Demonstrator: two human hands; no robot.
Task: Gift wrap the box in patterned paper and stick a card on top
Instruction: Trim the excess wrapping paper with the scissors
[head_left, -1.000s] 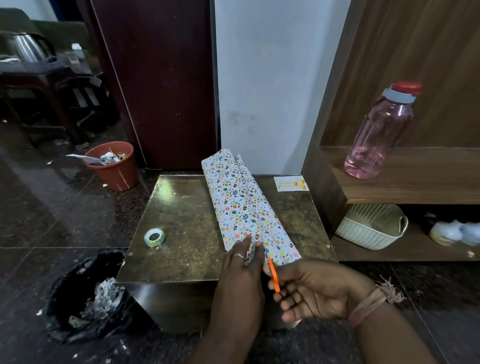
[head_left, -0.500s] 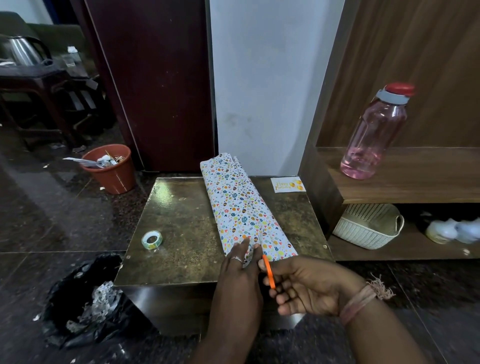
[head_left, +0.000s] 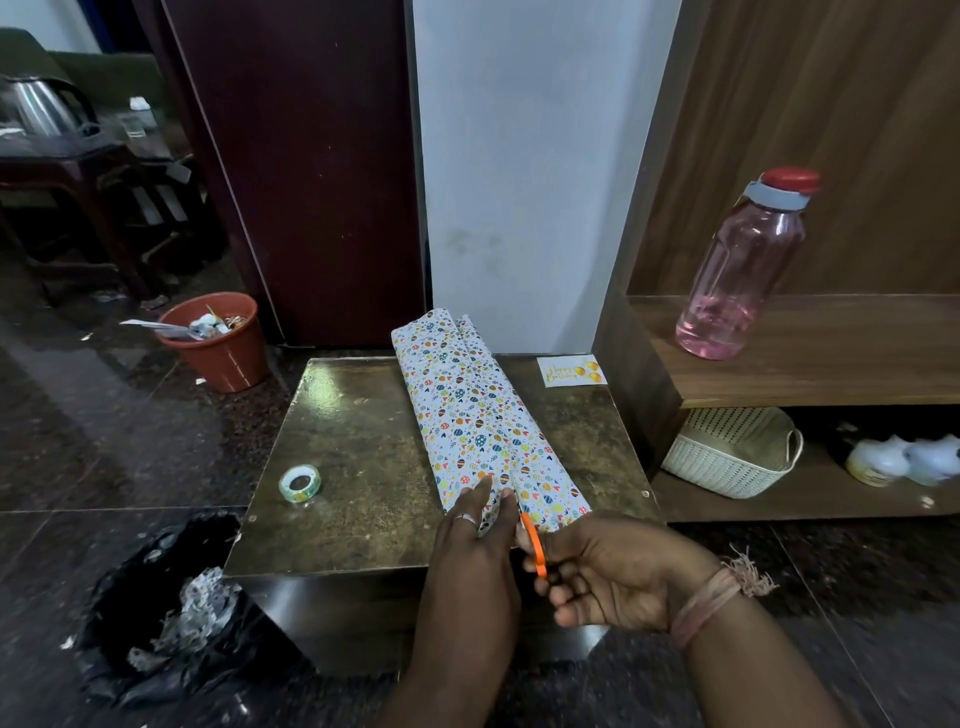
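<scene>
Clear tape roll (head_left: 300, 483) sits lower left of the table (head_left: 363, 519), well apart from the work, so it should be brought nearer before the seam is closed. Patterned paper (head_left: 478, 415) is laid over the box along centre frame, running from the near table edge up toward the wall; the box itself is hidden under it. Left hand (head_left: 475, 540) is laid on the near end with fingers straight, pressing the overlap flat. Pressure is best kept right beside the cut line so the sheet is not dragged. Orange-handled scissors (head_left: 535, 545) are gripped in the right hand (head_left: 608, 577), fingers curled round the handle; the blades are hidden behind the left hand, so whether they are open cannot be told. Probably excess is being trimmed: short snips, blades kept clear of the left fingertips. Card (head_left: 571, 371) lies upper right of the table, not yet stuck on.
</scene>
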